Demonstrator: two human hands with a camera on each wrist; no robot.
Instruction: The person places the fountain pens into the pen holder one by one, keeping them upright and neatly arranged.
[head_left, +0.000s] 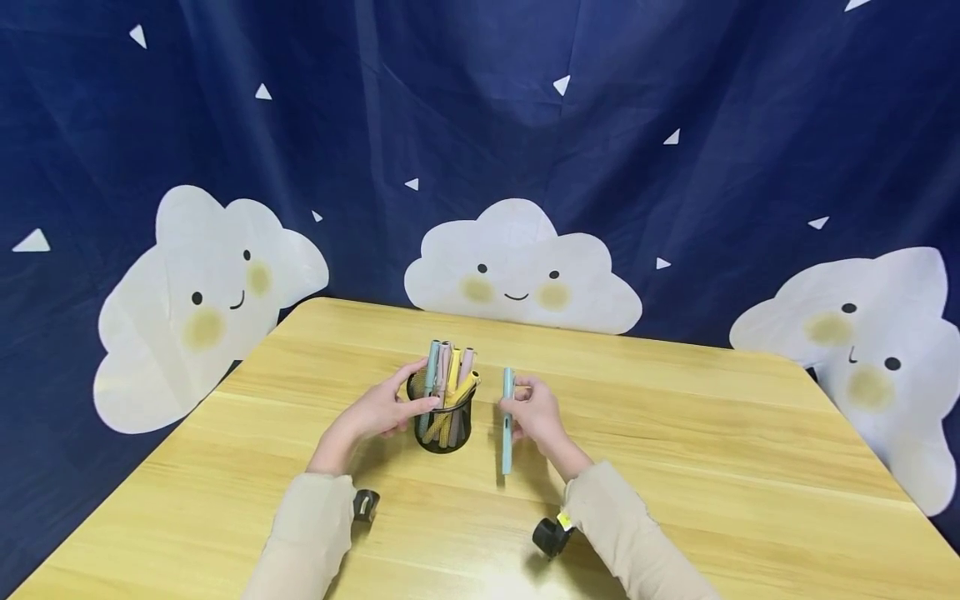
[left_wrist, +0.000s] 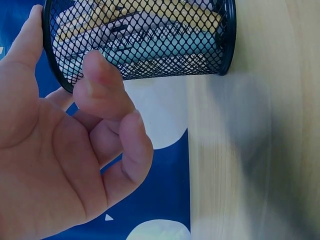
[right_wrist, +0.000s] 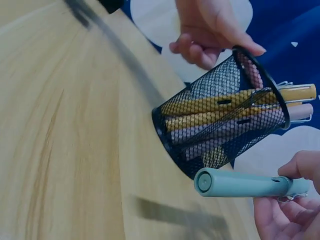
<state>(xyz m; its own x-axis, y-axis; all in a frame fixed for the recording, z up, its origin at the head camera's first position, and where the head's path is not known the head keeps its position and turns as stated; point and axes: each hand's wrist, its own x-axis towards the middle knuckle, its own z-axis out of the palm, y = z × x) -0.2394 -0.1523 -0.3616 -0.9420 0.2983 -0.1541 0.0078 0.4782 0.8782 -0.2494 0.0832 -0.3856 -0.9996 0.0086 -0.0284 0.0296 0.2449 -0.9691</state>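
Note:
A black mesh pen holder (head_left: 457, 439) stands on the table with several capped pens in it, yellow, pale purple and light blue. My left hand (head_left: 375, 410) holds it at the rim, thumb on the near side and a finger across the far side. In the left wrist view the other fingers bend below the mesh wall. To the right of the holder, my right hand (head_left: 537, 412) pinches a light blue pen (head_left: 507, 446) between thumb and fingers. The right wrist view shows that pen's blunt end (right_wrist: 205, 182) pointing away from the hand, its metal clip under the fingers.
Both hands work over a light wooden table (head_left: 712, 467). A dark blue curtain (head_left: 480, 100) with smiling white clouds hangs behind its far edge. Black wrist devices, one near the left sleeve (head_left: 365, 505) and one near the right (head_left: 551, 537), sit low over the tabletop.

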